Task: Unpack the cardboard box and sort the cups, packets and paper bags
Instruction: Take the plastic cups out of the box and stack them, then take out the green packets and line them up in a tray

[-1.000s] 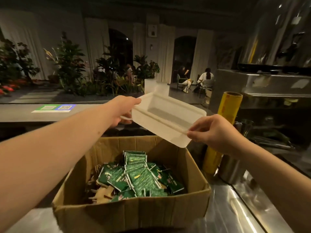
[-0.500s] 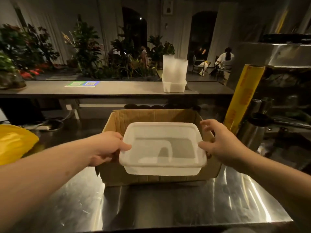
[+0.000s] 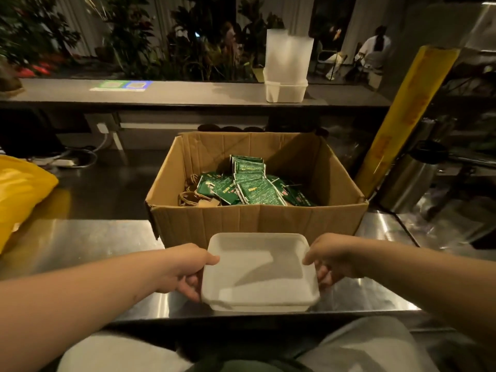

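White tub point(image 3: 259, 269) gripped by fingers point(image 3: 189, 288) of left hand point(image 3: 185, 267) and right hand point(image 3: 332, 257), before cardboard box point(image 3: 257, 218) of green packets point(image 3: 255, 189).

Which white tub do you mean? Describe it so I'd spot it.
Find the open cardboard box on the steel counter. Just before its near wall, the left hand and right hand grip a shallow white tub. Unlike the tall white stack on the far ledge, it is low and empty.
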{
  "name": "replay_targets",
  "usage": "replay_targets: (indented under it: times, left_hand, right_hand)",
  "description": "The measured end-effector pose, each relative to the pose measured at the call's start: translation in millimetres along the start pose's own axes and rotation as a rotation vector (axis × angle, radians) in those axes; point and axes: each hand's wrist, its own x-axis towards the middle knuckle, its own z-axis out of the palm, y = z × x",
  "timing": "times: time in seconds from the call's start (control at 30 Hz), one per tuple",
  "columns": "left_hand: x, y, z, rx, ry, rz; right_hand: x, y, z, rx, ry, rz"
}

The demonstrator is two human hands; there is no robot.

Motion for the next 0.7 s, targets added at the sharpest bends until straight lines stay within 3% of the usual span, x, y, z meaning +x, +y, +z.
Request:
replay_targets:
  times: [0.57,0.7]
  left_hand:
    - [72.0,-9.6,1.4,0.001,-0.225,-0.206]
    - [62.3,7.0,-3.1,0.161,-0.181,-0.127]
  right_hand:
    - [72.3,8.5,21.8,0.074,-0.12,0.093]
    - [61.3,-2.8,8.7,-0.149,-0.164,0.055]
